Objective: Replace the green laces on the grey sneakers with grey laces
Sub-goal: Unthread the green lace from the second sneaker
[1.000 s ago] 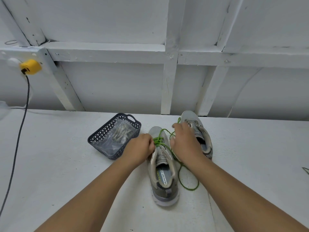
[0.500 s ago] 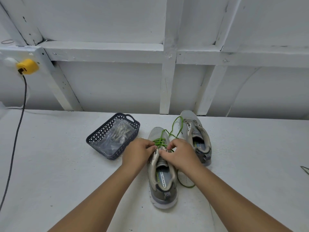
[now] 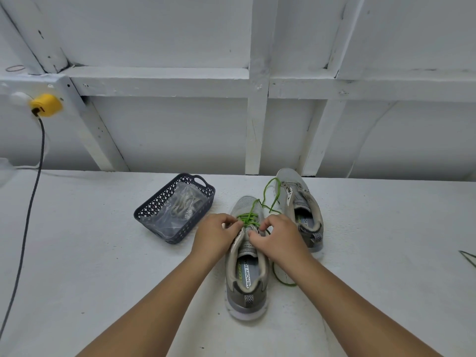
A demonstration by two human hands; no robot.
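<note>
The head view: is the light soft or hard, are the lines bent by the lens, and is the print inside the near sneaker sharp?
Head view: soft, even light, faint shadows under the near sneaker and basket; wide-angle lens bends the wall beams and table edge; the insole print reads "MEMORY FOAM", so focus is fair.

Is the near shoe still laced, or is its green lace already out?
Partly laced. The green lace crosses only the front eyelets of the near shoe; its loose ends trail onto the table.

Half-unlaced green lace (image 3: 247, 217) on near grey sneaker (image 3: 246, 269)
</note>
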